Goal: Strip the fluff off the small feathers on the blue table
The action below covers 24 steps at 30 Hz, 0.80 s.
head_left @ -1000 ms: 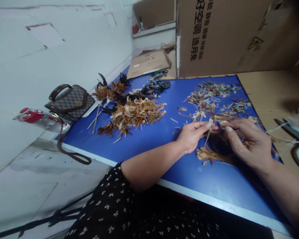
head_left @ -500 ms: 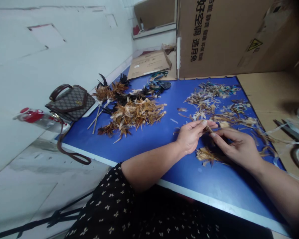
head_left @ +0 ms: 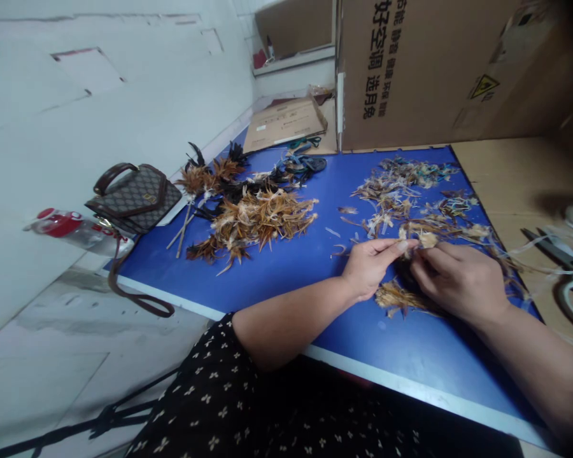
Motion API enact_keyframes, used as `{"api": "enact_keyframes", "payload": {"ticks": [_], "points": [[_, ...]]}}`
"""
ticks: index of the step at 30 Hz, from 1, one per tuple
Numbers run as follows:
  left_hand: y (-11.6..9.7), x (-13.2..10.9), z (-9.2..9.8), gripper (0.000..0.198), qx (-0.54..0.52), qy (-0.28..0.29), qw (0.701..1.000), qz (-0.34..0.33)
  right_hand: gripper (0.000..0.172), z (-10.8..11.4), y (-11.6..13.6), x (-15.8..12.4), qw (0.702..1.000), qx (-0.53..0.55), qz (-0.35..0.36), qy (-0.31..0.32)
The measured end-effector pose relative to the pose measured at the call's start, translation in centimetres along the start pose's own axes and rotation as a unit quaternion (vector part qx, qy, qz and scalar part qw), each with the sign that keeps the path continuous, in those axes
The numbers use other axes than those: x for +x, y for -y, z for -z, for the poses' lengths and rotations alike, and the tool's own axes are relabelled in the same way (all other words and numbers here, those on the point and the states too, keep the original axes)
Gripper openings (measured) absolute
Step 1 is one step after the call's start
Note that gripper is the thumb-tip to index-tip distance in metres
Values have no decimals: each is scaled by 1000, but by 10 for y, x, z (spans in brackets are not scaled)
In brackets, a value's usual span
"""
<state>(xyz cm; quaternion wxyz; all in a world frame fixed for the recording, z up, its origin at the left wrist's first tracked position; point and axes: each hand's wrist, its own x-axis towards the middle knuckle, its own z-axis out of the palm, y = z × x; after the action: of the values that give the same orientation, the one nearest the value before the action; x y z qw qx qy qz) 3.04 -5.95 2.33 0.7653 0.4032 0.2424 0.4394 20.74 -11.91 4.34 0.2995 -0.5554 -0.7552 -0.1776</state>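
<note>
My left hand (head_left: 368,270) is closed in a pinch, thumb against forefinger, on a thin brown feather that barely shows. Close to those fingertips, my right hand (head_left: 461,280) is curled closed with its knuckles up; what sits in its fingers is hidden. Under the right hand lies a bundle of golden-brown feathers (head_left: 394,298), partly covered by it. Just beyond both hands, loose brown, grey and bluish feathers (head_left: 386,200) are scattered over the blue tabletop (head_left: 267,289).
Left of the hands lies a pile of tan feathers (head_left: 262,216), with black and brown feather bunches (head_left: 210,175) behind. A handbag (head_left: 136,197) and a bottle (head_left: 83,230) stand at the left edge. Scissors (head_left: 570,273) lie at right, and a large cardboard box (head_left: 424,76) rises behind.
My right hand has turned over and curled in more, drawing up level with the left fingertips. The thin brown feather between the hands is now mostly hidden. My left hand has shifted slightly right.
</note>
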Motion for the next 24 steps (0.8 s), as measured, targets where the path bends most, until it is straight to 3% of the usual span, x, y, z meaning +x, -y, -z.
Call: {"api": "enact_keyframes", "payload": {"ticks": [9, 12, 14, 17, 19, 21, 24], "points": [[0, 1, 1, 30, -7, 6, 1000, 18, 31, -2, 5, 1, 999, 4, 34, 15], [-3, 2, 4, 36, -12, 11, 1000, 24, 22, 2, 5, 0, 994, 112, 5, 4], [-7, 2, 6, 41, -18, 26, 999, 34, 26, 6, 2, -1, 978, 202, -59, -7], [-12, 0, 8, 46, -24, 64, 996, 60, 38, 8, -7, -2, 932, 294, -212, 2], [-15, -1, 9, 49, -24, 105, 990, 96, 44, 6, -15, -3, 883, 365, -294, 30], [-19, -2, 9, 52, -23, 149, 978, 141, 49, 4, -21, -5, 824, 454, -330, 69], [-24, -2, 10, 54, -25, 207, 962, 177, 48, 1, -23, -5, 743, 569, -327, 130]]}}
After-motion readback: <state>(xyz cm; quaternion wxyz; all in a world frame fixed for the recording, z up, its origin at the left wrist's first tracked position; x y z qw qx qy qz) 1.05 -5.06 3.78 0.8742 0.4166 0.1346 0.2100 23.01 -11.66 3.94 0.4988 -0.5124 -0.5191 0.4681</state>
